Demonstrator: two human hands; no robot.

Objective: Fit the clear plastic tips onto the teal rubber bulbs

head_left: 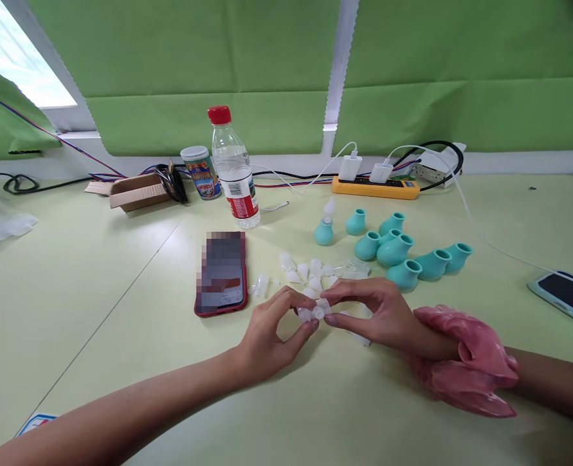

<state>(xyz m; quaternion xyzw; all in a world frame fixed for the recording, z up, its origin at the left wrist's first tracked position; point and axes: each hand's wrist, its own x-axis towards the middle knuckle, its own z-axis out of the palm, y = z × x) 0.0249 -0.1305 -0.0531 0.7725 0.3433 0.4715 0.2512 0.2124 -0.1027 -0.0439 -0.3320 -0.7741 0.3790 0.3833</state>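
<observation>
My left hand (277,330) pinches a small translucent white plastic piece (304,314) between thumb and fingers. My right hand (374,310), with a pink scrunchie (465,362) round its wrist, grips a second translucent piece (321,309) with a round opening. The two pieces meet between my fingertips; whether they are joined I cannot tell. Just beyond my hands lie several loose white cone-shaped pieces (315,283) and clear plastic parts (352,268). Farther right stand several turquoise rubber bulbs (396,249) with open necks. One turquoise bulb (324,233) carries a translucent tip (329,209).
Left of the pieces lies a red-cased phone (221,275). Behind it stand a water bottle (235,175) and a can (202,173), near a cardboard box (141,192). A yellow power strip (376,188) with chargers sits at the back; its white cable reaches another phone (565,298).
</observation>
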